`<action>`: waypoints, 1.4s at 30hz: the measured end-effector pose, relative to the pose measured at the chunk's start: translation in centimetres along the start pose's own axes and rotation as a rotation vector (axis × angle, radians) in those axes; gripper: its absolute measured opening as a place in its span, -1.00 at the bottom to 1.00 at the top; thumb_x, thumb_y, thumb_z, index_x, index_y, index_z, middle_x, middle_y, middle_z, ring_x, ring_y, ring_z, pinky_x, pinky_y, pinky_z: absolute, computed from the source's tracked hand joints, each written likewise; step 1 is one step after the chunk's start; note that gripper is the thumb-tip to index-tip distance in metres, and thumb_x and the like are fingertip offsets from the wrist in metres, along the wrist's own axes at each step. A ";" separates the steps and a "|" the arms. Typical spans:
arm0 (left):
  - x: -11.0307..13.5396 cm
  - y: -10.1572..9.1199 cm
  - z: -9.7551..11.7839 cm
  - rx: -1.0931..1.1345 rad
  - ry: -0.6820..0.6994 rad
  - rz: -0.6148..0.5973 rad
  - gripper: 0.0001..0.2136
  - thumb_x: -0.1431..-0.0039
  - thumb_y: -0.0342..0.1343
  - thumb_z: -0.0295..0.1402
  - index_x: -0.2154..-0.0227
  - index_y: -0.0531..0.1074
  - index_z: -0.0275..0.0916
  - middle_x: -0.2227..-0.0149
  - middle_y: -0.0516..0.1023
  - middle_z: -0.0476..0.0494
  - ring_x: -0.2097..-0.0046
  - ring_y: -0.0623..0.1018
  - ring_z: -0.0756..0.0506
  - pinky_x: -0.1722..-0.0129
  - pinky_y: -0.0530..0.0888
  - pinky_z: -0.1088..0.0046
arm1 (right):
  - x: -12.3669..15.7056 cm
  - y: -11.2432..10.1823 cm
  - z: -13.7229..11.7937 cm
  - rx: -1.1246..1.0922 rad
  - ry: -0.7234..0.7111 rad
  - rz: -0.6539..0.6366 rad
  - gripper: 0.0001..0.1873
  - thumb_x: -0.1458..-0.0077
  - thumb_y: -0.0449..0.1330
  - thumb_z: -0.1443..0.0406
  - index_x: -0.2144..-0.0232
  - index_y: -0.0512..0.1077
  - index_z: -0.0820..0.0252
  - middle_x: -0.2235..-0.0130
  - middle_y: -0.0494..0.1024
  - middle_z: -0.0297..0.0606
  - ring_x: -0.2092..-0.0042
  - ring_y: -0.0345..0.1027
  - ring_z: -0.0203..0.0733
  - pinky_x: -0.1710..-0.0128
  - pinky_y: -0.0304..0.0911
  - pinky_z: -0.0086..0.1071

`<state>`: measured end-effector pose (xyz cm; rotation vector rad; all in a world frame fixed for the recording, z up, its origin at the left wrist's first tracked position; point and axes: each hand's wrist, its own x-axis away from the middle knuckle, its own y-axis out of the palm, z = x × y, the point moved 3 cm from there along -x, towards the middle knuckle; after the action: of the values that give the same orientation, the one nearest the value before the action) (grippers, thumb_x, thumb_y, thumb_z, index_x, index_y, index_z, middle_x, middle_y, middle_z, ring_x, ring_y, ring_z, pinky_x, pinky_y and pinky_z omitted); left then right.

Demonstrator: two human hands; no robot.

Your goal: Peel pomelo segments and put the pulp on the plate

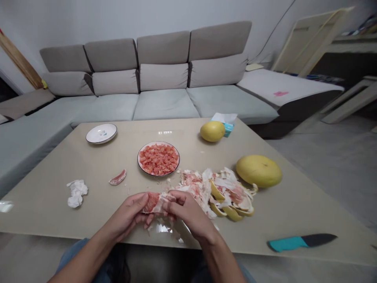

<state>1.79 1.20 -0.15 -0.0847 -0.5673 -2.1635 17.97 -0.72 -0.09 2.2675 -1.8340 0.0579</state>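
Observation:
My left hand is closed on a pomelo segment, its red flesh showing between thumb and fingers. At the segment's right end, my right hand pinches the pale membrane, which is partly pulled off the flesh. Both hands are over the table's near edge. Just beyond them, a plate with a dark rim holds many small pieces of red pomelo flesh. A heap of pomelo peel and membrane lies right of my right hand. Another pomelo segment rests by itself to the left.
A crumpled tissue and a white plate are on the table's left. Two whole pomelos and a tissue box stand at the right. Near the front right edge lies a teal-handled knife. A grey sofa stands behind.

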 end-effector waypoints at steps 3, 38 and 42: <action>-0.3 -0.3 0.0 0.047 0.020 0.064 -0.65 -0.28 0.04 -0.16 0.18 0.53 -0.39 0.39 0.47 -0.17 0.46 0.37 0.04 0.46 0.38 0.52 | 0.0 0.1 0.0 -0.012 0.001 0.043 -0.72 -0.09 0.20 0.09 0.42 0.34 0.19 0.51 0.38 -0.42 0.51 0.21 -0.35 0.54 0.06 -0.49; 0.1 -0.3 -0.1 0.270 0.035 0.163 -0.69 -0.04 0.32 -0.24 0.24 0.54 -0.38 0.41 0.62 -0.18 0.46 0.59 -0.01 0.40 0.55 0.56 | -0.2 2.8 1.8 -0.340 -0.140 0.044 -0.63 -0.16 0.19 0.05 0.49 0.33 0.21 0.56 0.24 -0.45 0.52 0.01 -0.38 0.52 -0.09 -0.45; 0.1 -0.7 -0.2 0.368 -0.016 0.146 -0.69 0.02 0.37 -0.26 0.29 0.51 -0.37 0.42 0.61 -0.18 0.41 0.63 -0.06 0.42 0.57 0.57 | -0.1 2.9 1.5 -0.412 -0.124 0.053 -0.63 -0.11 0.24 0.05 0.51 0.33 0.21 0.56 0.24 -0.45 0.54 -0.04 -0.39 0.53 -0.11 -0.46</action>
<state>1.18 1.37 -0.56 0.0554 -0.9293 -1.8885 14.94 -1.47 -1.09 1.9725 -1.7657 -0.4220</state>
